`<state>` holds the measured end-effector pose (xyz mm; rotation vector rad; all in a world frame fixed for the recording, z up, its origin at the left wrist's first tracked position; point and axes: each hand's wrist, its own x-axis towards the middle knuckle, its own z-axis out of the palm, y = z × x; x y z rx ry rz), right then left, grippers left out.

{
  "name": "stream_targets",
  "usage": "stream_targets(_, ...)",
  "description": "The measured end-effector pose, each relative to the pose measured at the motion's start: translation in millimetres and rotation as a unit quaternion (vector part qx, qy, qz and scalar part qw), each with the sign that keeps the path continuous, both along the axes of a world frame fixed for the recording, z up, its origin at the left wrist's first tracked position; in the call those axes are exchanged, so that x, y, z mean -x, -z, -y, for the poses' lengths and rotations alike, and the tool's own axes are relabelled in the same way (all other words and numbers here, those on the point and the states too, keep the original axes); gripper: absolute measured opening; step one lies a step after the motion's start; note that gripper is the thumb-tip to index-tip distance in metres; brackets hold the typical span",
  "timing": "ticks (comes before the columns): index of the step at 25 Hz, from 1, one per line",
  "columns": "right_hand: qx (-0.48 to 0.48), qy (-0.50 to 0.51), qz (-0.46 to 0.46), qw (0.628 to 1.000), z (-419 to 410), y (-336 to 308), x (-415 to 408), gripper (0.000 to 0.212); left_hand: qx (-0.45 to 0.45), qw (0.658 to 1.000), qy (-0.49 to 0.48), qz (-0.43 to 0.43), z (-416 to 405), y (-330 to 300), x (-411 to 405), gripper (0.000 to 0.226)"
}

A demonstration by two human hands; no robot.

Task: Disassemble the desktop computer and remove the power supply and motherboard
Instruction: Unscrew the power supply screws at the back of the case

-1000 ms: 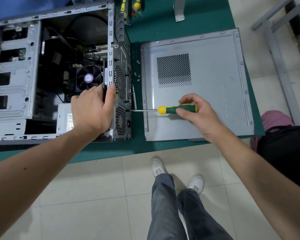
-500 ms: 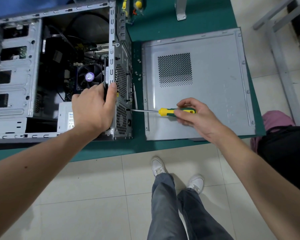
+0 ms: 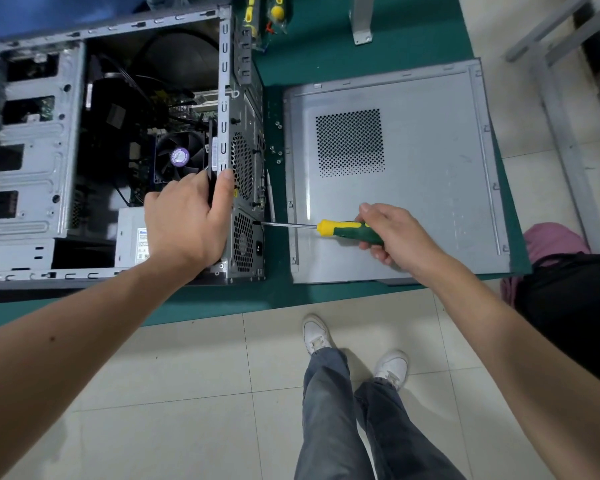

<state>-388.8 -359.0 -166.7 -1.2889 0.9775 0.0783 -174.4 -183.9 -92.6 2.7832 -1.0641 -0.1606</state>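
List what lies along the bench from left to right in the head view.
Drive cage → cooler fan → left hand → loose screws → screwdriver → right hand → side panel.

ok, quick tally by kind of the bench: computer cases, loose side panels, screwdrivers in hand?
Computer case: 1
Side panel: 1
Screwdriver, held in the right hand: 1
Total: 3
Not counted: yellow-handled tools cut off at the top edge; loose screws are too small to count.
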Motion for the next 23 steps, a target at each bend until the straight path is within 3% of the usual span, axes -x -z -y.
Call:
stream_targets(2, 0.019, 0.037, 0.059, 0.997, 2.6, 2.0, 0.6, 0.005, -0.001, 1.0, 0.0, -0.001, 0.1, 0.3, 0.4, 0.054)
stream_targets(5, -0.013, 0.049, 0.127, 0.991, 1.6, 4.1, 6.4, 0.035, -0.002, 1.0, 0.0, -0.001, -0.1, 0.5, 0.8, 0.054)
stream_targets(8, -0.028, 0.024, 0.044, 0.998, -2.5, 3.4, 2.0, 0.007, 0.0, 1.0, 0.0, -0.003, 0.0, -0.1, 0.7, 0.053)
stream_targets(10, 0.015, -0.025, -0.017, 0.999, -3.5, 4.4, 0.8, 0.025, 0.0, 1.0, 0.001, -0.003, 0.1, -0.2, 0.7, 0.052)
stream_targets(13, 0.053, 0.009, 0.035, 0.998, -3.2, 7.7, 3.6, 0.012, -0.002, 1.0, 0.0, -0.002, 0.0, 0.1, 1.2, 0.053)
stream_targets(18, -0.052, 0.106, 0.136, 0.984, -5.0, 8.2, 7.7, 0.047, -0.003, 1.0, 0.003, -0.001, 0.4, -0.1, 0.4, 0.052)
stream_targets(20, -0.051, 0.106, 0.132, 0.984, -5.7, 6.6, 5.9, 0.04, -0.004, 1.0, 0.002, 0.0, 0.4, -0.2, 0.3, 0.053)
stream_targets(22, -0.015, 0.047, 0.062, 0.997, -5.7, 3.3, 2.8, 0.004, -0.004, 1.0, 0.003, 0.0, 0.3, 0.5, 0.3, 0.053)
stream_targets(23, 0.018, 0.002, 0.014, 1.0, -4.7, 2.9, 1.9, 0.016, -0.004, 1.0, 0.003, 0.0, 0.3, 0.7, 0.4, 0.054)
